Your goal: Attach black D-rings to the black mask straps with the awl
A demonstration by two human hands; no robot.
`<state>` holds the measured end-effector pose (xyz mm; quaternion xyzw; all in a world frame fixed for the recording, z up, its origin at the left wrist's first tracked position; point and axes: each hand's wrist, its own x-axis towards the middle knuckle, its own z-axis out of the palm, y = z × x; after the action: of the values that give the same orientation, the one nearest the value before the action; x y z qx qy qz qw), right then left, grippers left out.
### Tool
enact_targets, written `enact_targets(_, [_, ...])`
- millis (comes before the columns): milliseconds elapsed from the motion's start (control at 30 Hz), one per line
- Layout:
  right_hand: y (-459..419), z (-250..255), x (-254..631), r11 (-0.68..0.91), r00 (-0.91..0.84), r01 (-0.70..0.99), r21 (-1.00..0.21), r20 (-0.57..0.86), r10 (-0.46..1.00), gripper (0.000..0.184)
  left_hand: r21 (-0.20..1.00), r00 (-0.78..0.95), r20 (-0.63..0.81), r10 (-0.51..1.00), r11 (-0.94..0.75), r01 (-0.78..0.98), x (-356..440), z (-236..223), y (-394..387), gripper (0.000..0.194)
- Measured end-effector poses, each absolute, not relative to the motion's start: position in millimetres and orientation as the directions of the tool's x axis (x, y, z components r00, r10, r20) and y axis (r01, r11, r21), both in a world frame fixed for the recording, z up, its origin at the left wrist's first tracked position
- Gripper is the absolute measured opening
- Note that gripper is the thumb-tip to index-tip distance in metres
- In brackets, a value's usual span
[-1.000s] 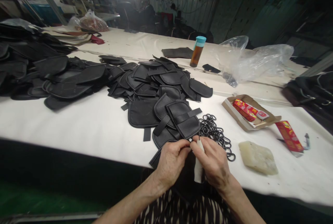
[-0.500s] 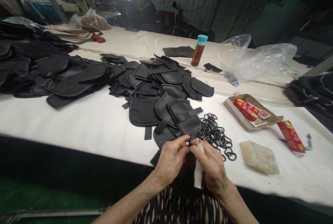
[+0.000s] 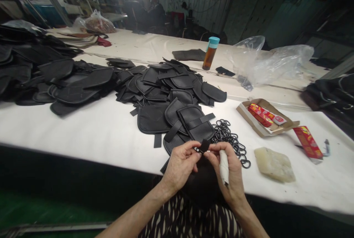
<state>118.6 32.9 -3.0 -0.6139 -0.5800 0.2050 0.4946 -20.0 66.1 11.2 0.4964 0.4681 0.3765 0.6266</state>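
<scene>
My left hand [image 3: 181, 166] is closed, pinching the end of a short black strap [image 3: 204, 145] that belongs to a black leather piece hanging below the table edge. My right hand [image 3: 227, 169] is closed round a white-handled tool [image 3: 223, 166], its tip against the strap end. Both hands meet at the near table edge, right in front of a pile of black rings [image 3: 229, 140] and a heap of black leather pieces [image 3: 177, 101].
A white table [image 3: 91, 134] carries more black leather pieces [image 3: 41, 79] at the left. To the right lie an open cardboard box [image 3: 264, 118] with red packets, a red packet [image 3: 307, 142], a pale wax block [image 3: 273, 165], a teal-capped bottle [image 3: 210, 53] and clear plastic bags [image 3: 268, 64].
The white tool has swung from pointing up to lying across my right palm, tip toward the strap. My left hand has lifted the strap end slightly higher.
</scene>
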Motion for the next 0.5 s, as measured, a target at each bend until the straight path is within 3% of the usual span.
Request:
enact_targets(100, [33.8,-3.2,114.6,0.125,0.304,0.429,-0.894,0.274,0.912,0.015,0.973,0.279,-0.221,0.934,0.229,0.005,-19.8,11.5,65.8,0.021])
enact_targets(500, [34.8,3.4,114.7,0.132,0.271,0.454,-0.881,0.278,0.922,0.013,0.979,0.292,-0.203,0.935,0.192,0.065,-17.7,12.4,66.7,0.018])
